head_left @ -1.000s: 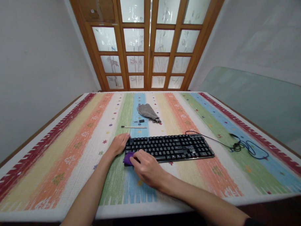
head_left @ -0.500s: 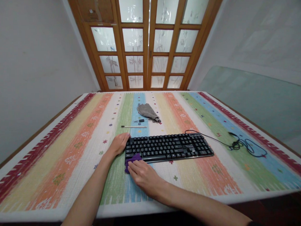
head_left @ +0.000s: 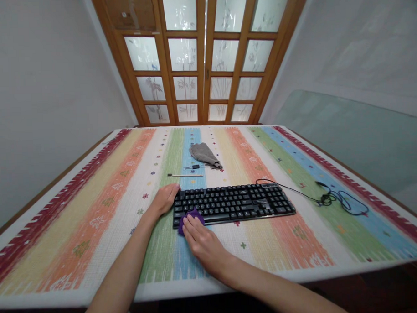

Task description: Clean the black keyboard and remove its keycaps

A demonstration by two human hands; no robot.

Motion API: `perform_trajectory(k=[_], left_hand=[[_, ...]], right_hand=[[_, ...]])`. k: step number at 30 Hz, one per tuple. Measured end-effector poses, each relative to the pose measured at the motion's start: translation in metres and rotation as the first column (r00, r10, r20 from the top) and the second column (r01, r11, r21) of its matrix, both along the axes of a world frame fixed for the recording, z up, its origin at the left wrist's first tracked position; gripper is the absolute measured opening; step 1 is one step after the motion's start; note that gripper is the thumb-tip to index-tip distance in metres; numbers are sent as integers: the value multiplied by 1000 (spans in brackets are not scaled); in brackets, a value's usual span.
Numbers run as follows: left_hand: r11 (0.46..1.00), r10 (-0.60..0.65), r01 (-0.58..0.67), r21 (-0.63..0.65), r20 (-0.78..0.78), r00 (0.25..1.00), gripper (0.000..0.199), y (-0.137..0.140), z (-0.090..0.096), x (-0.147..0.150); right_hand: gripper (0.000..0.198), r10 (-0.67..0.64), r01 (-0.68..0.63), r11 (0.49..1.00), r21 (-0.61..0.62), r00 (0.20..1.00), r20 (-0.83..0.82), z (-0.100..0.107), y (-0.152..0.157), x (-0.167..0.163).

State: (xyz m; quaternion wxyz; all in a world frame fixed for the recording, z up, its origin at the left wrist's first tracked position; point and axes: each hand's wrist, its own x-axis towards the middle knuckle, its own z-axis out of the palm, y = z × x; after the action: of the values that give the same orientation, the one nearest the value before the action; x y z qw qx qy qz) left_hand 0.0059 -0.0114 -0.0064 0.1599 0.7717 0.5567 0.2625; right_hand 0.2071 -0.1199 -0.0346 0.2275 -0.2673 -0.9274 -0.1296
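Observation:
A black full-size keyboard (head_left: 237,203) lies flat on the striped tablecloth. Its upper left corner is gripped by my left hand (head_left: 165,199), with the thumb against the edge and the other fingers partly hidden. My right hand (head_left: 204,243) presses a folded purple cloth (head_left: 195,214) onto the lower left part of the keyboard, fingers together on top of it. The cloth covers some bottom-row keys and part of the front edge.
Beyond the keyboard lie a thin stick with a dark tip (head_left: 185,175), a small thin tool with a black middle (head_left: 195,166) and a crumpled grey cloth (head_left: 205,155). The keyboard's black cable (head_left: 328,199) lies partly coiled at right.
My right hand and the purple cloth have shifted slightly right and up over the keyboard's lower left corner. My left hand stays on the upper left corner.

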Motion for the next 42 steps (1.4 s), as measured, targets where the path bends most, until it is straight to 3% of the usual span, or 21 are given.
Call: perform_trajectory(k=[5,10,14,19,23,28,33,42], left_hand=[[1000,-7,7,11,-16,1000,48,0,0,-1],[1000,-6,6,24,-6,1000,48,0,-1,-2],[999,-6,6,32,1,1000,47,1,-2,-2],[1000,-9,9,17,1,1000,50,2,-2,-2],[1000,-4,4,-2,-6,1000,50,2,-2,-2],[1000,-1,1,-12,-5,1000,50,1,0,-1],[1000,-8,8,4,-12,1000,48,0,0,-2],[1000,-7,7,28,6,1000,48,-1,-1,-2]], right_hand=[[37,6,-4,997,-71,1000,26,3,-10,3],[40,-11,28,959,-283,998,61,35,-5,2],[41,-2,1,978,-209,1000,-2,53,5,-10],[37,19,-15,994,-106,999,36,21,5,-38],[38,-45,47,998,-46,998,42,0,-4,-48],[36,-30,31,999,-41,999,15,4,-8,-40],[36,43,-35,981,-190,998,43,12,-3,-29],[38,105,-93,954,-287,994,29,15,-1,-11]])
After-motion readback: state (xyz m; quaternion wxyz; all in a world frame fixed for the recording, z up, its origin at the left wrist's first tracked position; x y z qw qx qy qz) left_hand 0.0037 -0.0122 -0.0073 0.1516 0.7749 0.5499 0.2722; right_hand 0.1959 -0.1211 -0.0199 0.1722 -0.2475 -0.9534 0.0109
